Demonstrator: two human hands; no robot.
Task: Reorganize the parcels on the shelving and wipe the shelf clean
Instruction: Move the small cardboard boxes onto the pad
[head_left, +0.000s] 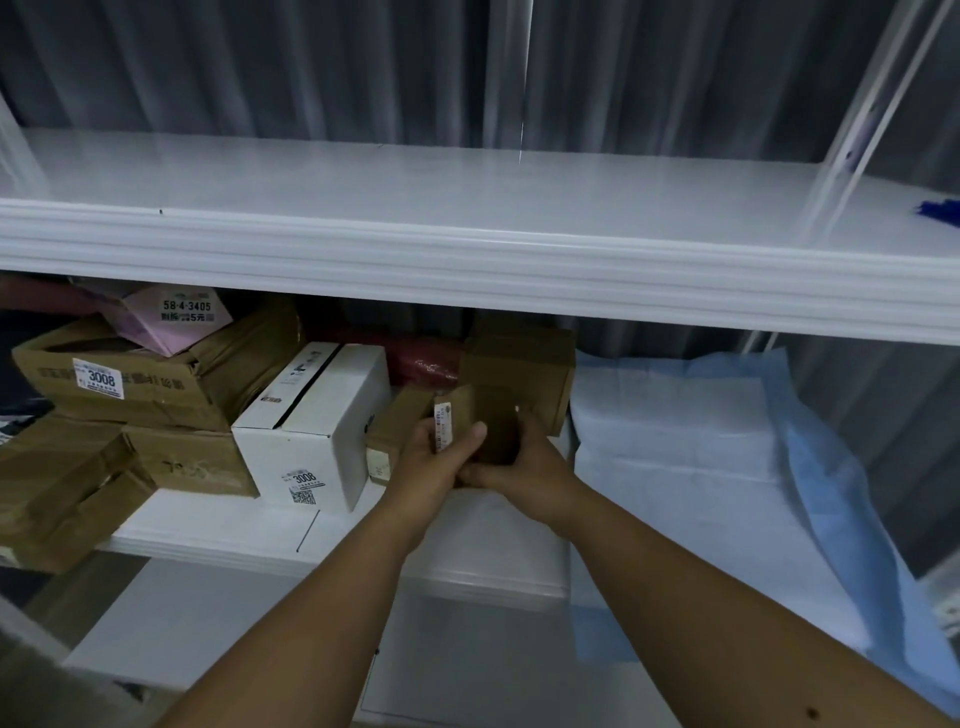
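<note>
Both my hands hold one small brown cardboard parcel (480, 415) over the middle shelf (218, 530). My left hand (436, 462) grips its left side near a white label, and my right hand (524, 462) grips its right side from below. Behind it stands a larger brown box (524, 364). A slim brown box (395, 431) lies just left of the held parcel. Further left are a white box (317, 431), a dented brown carton marked 3008 (145, 379), a pink parcel (171, 317) on top, and a torn brown box (62, 493) at the front.
The upper white shelf (467, 208) is bare apart from a blue object (940, 210) at its far right. A pale blue sheet (727, 467) covers the right part of the middle shelf. A dark red parcel (426, 358) lies at the back. A lower shelf (234, 623) shows below.
</note>
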